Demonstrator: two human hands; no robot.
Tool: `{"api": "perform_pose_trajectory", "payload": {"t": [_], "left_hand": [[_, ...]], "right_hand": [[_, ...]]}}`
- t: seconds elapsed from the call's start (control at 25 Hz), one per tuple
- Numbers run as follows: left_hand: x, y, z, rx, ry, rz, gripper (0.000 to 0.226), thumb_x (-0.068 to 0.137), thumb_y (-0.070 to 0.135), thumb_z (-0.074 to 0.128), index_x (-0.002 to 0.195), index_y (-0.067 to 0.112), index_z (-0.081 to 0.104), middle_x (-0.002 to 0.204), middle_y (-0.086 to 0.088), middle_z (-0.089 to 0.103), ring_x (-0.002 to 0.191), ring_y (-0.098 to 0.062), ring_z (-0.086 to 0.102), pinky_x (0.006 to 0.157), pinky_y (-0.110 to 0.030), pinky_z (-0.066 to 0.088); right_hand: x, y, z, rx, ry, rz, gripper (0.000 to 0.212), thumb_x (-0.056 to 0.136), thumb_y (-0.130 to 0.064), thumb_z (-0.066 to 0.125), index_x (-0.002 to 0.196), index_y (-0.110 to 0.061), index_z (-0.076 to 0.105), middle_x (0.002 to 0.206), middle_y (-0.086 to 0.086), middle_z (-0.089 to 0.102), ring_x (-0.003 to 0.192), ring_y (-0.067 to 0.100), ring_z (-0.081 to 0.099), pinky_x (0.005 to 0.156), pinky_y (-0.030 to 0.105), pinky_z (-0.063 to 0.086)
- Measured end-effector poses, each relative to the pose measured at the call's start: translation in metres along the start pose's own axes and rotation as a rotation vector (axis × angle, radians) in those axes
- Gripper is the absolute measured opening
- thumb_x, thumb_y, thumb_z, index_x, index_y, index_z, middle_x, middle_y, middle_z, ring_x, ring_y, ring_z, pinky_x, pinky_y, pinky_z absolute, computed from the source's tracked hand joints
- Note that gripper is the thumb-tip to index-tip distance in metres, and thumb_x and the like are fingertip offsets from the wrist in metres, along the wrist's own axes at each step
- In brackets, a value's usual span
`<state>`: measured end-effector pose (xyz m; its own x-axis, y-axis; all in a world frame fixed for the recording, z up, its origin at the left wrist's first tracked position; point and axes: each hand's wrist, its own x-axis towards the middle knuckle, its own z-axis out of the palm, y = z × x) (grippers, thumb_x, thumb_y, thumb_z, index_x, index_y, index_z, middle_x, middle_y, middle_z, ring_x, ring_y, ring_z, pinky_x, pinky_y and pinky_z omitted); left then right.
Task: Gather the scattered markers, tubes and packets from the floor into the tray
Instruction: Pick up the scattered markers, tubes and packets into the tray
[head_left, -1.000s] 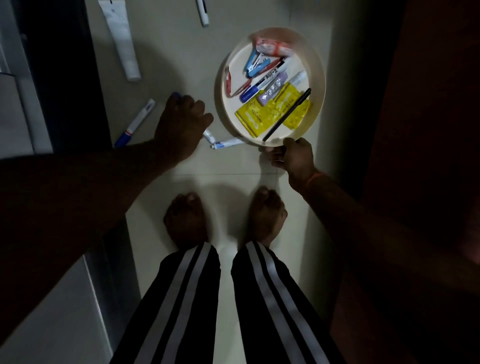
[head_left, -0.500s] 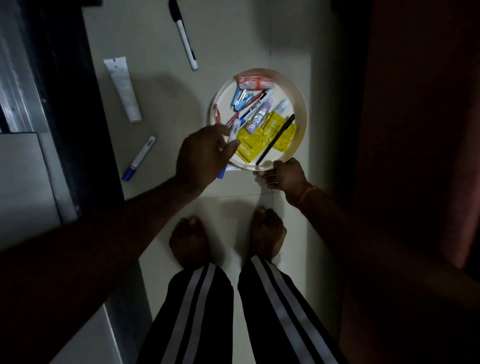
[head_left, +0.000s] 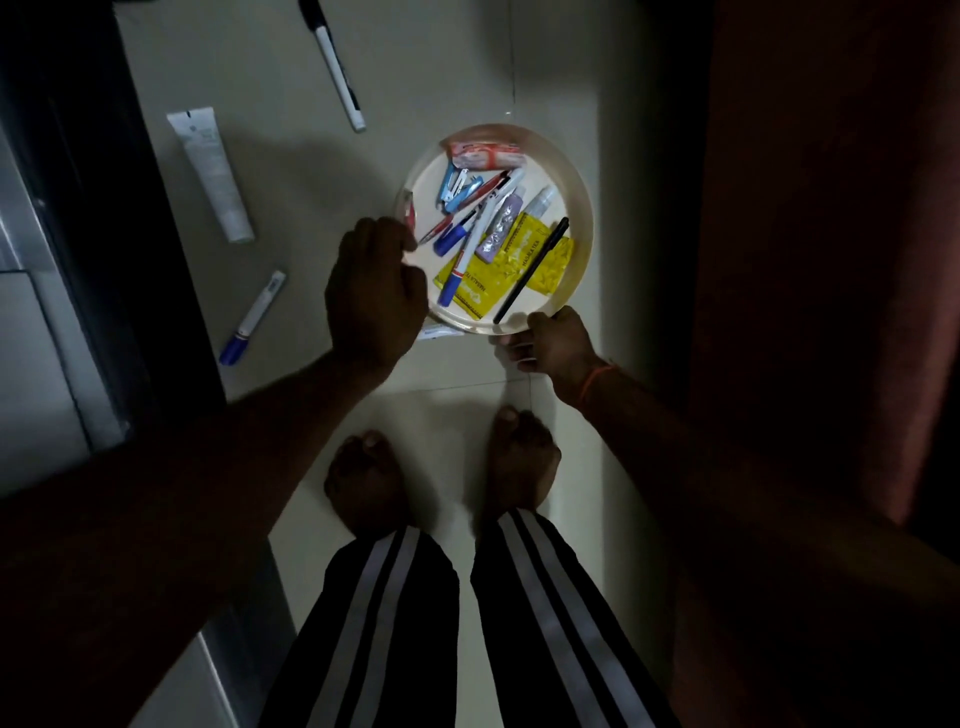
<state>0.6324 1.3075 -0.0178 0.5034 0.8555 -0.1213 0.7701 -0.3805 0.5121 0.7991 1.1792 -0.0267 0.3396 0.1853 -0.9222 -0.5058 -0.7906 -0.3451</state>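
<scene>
The round tray (head_left: 582, 197) is gripped at its near rim by the right hand (head_left: 553, 340). Whether anything is held by the curled left hand (head_left: 371, 296), just inside the rim, cannot be told. Next, the blue-capped marker (head_left: 253, 318), well left of that hand, is best pinched mid-barrel.

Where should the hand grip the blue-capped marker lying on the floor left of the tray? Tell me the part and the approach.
Grip the blue-capped marker at mid-barrel, coming from above with fingers pinching across its width. It lies flat and slanted on the bare floor, cap toward the person, with open floor on both long sides. The left hand, now at the tray rim, is nearer; the right hand holds the tray.
</scene>
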Motion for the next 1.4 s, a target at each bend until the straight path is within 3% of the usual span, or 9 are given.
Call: {"api": "perform_pose_trajectory", "payload": {"t": [0.12,0.24,0.44,0.56,0.72,1.0,1.12,1.28,1.4], "left_hand": [[-0.046,-0.031,0.006,0.142,-0.226,-0.15,0.03,0.071,0.004,0.059,0.1,0.006,0.063,0.105,-0.02,0.063,0.097,-0.043,0.061,0.07,-0.052,0.057],[-0.061,-0.043,0.024,0.202,-0.389,-0.022,0.039,0.075,0.016,0.08,0.111,0.006,0.066,0.109,-0.02,0.065,0.098,-0.044,0.063,0.069,-0.05,0.058],[-0.05,-0.037,0.04,0.283,-0.52,0.058,0.019,0.077,0.015,0.079,0.091,0.01,0.067,0.091,-0.013,0.067,0.086,-0.037,0.066,0.062,-0.043,0.055],[-0.059,-0.045,0.025,0.109,-0.615,0.114,0.015,0.078,0.02,0.07,0.09,0.012,0.07,0.093,-0.012,0.067,0.089,-0.037,0.068,0.069,-0.042,0.057],[-0.075,-0.031,-0.009,-0.015,-0.46,0.194,0.021,0.082,0.026,0.065,0.099,0.016,0.073,0.092,-0.006,0.07,0.088,-0.031,0.07,0.068,-0.042,0.059],[0.009,0.041,0.023,0.102,-0.438,0.045,0.023,0.087,0.019,0.071,0.106,0.008,0.069,0.105,-0.018,0.069,0.092,-0.041,0.07,0.071,-0.045,0.058],[0.022,0.041,0.036,0.115,-0.477,-0.033,0.027,0.088,0.022,0.071,0.111,0.009,0.073,0.111,-0.017,0.072,0.102,-0.038,0.071,0.081,-0.043,0.057],[0.009,0.019,0.002,-0.189,-0.068,0.005,0.025,0.09,0.012,0.061,0.112,0.011,0.072,0.113,-0.011,0.07,0.09,-0.024,0.068,0.077,-0.031,0.054],[-0.014,-0.056,-0.022,-0.105,0.063,-0.225,0.034,0.085,0.011,0.057,0.117,0.006,0.068,0.117,-0.02,0.065,0.094,-0.029,0.066,0.086,-0.034,0.053]], "right_hand": [[-0.001,0.0,0.002,-0.02,0.007,0.016,0.023,0.101,-0.002,0.036,0.089,-0.005,0.056,0.077,0.017,0.07,0.043,0.017,0.062,0.053,0.026,0.043],[0.003,0.002,0.003,-0.039,0.007,0.014,0.018,0.1,-0.004,0.037,0.092,-0.006,0.053,0.078,0.017,0.07,0.053,0.023,0.06,0.055,0.027,0.043],[0.012,0.004,0.005,-0.042,0.024,0.012,0.009,0.1,-0.008,0.041,0.096,-0.007,0.048,0.077,0.015,0.068,0.057,0.025,0.06,0.055,0.027,0.046],[0.012,0.003,0.008,-0.045,0.042,0.041,0.013,0.1,-0.01,0.039,0.11,-0.004,0.046,0.08,0.016,0.068,0.056,0.024,0.06,0.049,0.024,0.049],[0.006,-0.003,0.01,-0.021,0.062,0.071,0.014,0.1,-0.005,0.038,0.101,-0.003,0.052,0.082,0.021,0.066,0.052,0.023,0.058,0.042,0.019,0.046],[0.009,0.008,0.016,-0.029,0.086,0.054,0.052,0.087,-0.018,0.046,0.13,0.01,0.047,0.094,0.028,0.067,0.054,0.025,0.059,0.041,0.021,0.046],[0.013,0.011,0.013,0.0,0.057,0.036,0.031,0.096,-0.009,0.044,0.12,0.009,0.051,0.087,0.027,0.063,0.053,0.023,0.055,0.042,0.02,0.043],[0.013,0.013,0.009,-0.005,0.053,0.018,0.03,0.1,-0.007,0.042,0.124,0.011,0.05,0.084,0.025,0.065,0.045,0.02,0.055,0.04,0.019,0.042],[0.011,0.013,0.008,-0.009,0.036,0.028,0.035,0.1,-0.007,0.043,0.129,0.01,0.05,0.085,0.025,0.067,0.038,0.014,0.058,0.039,0.018,0.043]]}}
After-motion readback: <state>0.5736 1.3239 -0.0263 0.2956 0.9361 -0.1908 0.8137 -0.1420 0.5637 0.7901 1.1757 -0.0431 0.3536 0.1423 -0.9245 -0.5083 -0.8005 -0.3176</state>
